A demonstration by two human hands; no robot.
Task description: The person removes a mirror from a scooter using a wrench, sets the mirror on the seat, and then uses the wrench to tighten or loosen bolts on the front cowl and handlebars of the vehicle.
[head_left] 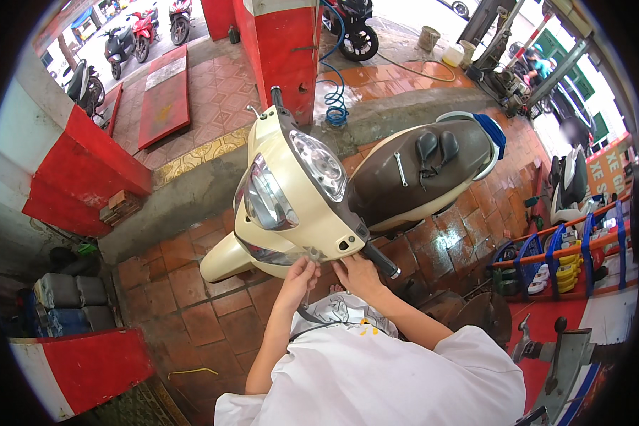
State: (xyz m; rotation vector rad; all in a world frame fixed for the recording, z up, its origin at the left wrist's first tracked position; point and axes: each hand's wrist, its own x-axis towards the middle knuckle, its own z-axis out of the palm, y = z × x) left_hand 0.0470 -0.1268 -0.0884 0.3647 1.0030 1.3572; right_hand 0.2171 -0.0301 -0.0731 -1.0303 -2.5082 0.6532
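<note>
A cream scooter point(268, 184) stands across my front, with a clear headlight point(318, 160) in its front cover and a dark handlebar grip point(383, 263) near me. My left hand point(298, 280) is closed at the cover's lower edge, pinching a small translucent piece point(314, 252) that is hard to make out. Beside it, my right hand point(360, 277) has its fingers curled at the edge under the grip, fingertips partly hidden. On the brown seat point(376, 181) lie a wrench point(400, 168) and two black mirrors point(426, 149).
Red-and-white pillars point(280, 50) and a concrete step border the tiled floor. A blue coiled hose point(336, 110) hangs behind the scooter. A tool rack point(568, 266) is at right, stacked containers point(74, 302) at left. Parked scooters point(142, 39) and a person in teal point(543, 67) are outside.
</note>
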